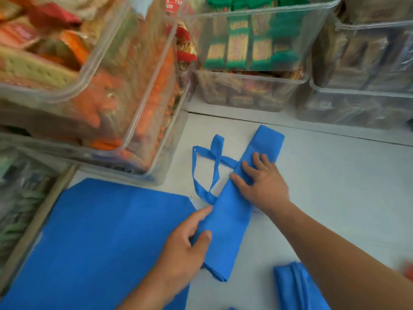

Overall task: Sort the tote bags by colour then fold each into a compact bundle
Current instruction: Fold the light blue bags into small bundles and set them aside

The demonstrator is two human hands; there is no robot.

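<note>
One folded blue tote bag (232, 220) lies pinched by left fingers (202, 214) and pressed under straight right fingers (257, 159).

On the counter (335, 175) a folded bag (232, 211) lies in the middle. A flat bag (107, 231) lies to its left, a bundle (290, 287) near right, and bins (257, 92) stand far behind.

Print on the snack packets (237, 44) is too blurred to read.
</note>
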